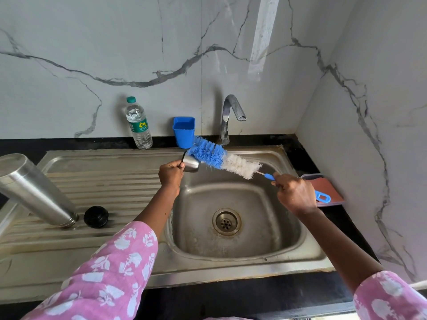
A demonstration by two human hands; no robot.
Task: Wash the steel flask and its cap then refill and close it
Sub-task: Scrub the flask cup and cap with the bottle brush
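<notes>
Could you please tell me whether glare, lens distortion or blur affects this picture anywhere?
Head view: a bright streak of glare runs down the marble wall above the faucet; wide-angle distortion makes the steel flask at the left edge look stretched and leaning; light on the sink is soft, without hard shadows; the bottle brush bristles look slightly blurred.

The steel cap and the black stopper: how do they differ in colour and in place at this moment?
The steel cap is shiny metal; the black stopper is dull black. The left hand holds the cap above the sink basin, by the brush; the stopper lies untouched on the drainboard, beside the steel flask. Both are small and off the flask.
</notes>
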